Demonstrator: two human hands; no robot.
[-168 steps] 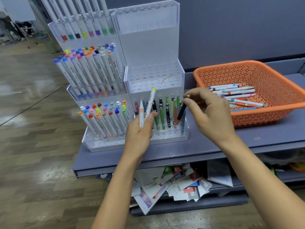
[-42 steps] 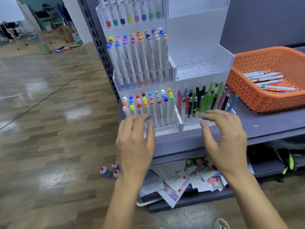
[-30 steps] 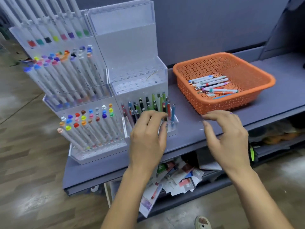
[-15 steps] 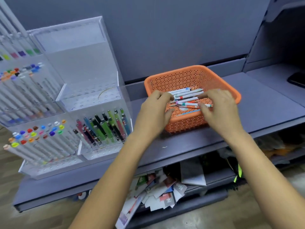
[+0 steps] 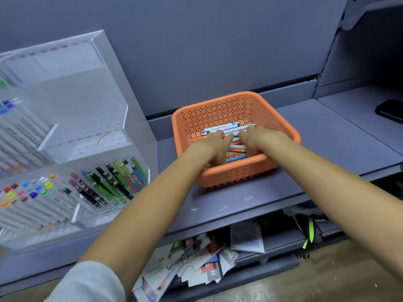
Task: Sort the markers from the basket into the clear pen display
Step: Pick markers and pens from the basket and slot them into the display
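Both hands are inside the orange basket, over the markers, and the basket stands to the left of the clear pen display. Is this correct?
Not quite. In the head view the orange basket stands to the right of the clear pen display, not its left. The left hand and right hand are indeed inside it, over the markers.

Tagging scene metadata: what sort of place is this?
Likely a stationery shop or its stockroom: a tiered clear pen display stocked with coloured markers, grey retail-style shelving, and printed leaflets heaped on the shelf below.
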